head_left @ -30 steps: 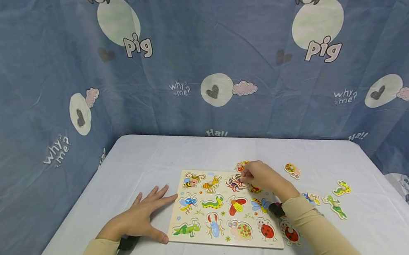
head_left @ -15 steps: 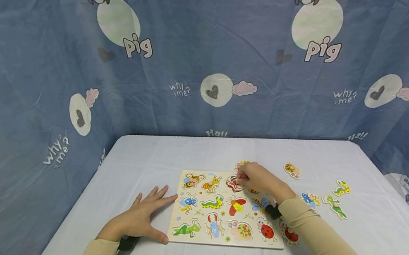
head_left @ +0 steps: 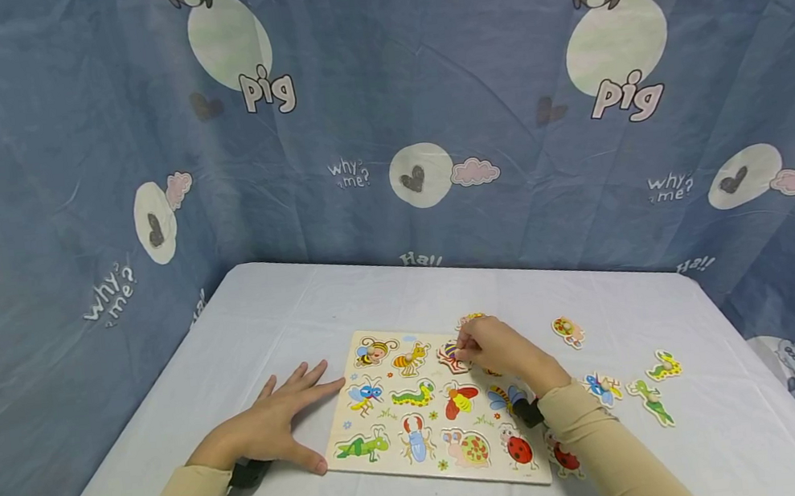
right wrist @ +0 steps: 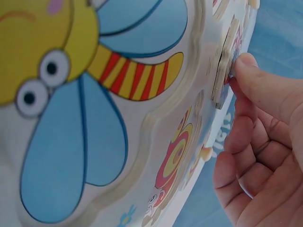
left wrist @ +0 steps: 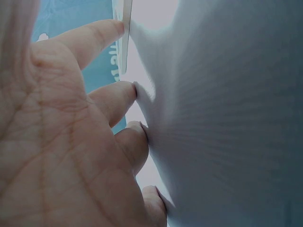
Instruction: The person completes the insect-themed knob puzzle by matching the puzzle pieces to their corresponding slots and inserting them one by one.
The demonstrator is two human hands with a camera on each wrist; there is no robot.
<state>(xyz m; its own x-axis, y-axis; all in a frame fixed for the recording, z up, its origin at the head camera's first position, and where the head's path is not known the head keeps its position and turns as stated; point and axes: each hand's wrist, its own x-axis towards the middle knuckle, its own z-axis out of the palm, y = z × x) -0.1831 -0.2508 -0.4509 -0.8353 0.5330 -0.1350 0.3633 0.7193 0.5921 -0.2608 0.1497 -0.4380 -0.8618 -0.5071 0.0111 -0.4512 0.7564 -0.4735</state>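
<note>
A wooden peg puzzle board [head_left: 490,471] with insect pictures lies on the white table. My right hand [head_left: 498,346] pinches a spider puzzle piece [head_left: 449,357] over the board's upper right part. In the right wrist view, thumb and forefinger hold the spider piece [right wrist: 225,71] from its picture side, and it stands slightly tilted above the board. The hand hides part of the piece and the board's corner. My left hand [head_left: 270,419] rests on the table with fingers spread, its forefinger [left wrist: 97,40] and thumb at the board's left edge.
Bee pieces with knobs [head_left: 372,353] sit in the top row. To the board's right lie loose pieces: a snail [head_left: 568,332], a mosquito [head_left: 604,389], a caterpillar [head_left: 664,365], a grasshopper [head_left: 651,403] and a ladybug [head_left: 565,461]. A red-yellow piece [head_left: 470,319] shows behind the right hand.
My right hand has moved a little left with the spider piece, which has turned and now overlaps the spider picture on the board. The left hand stays where it was.
</note>
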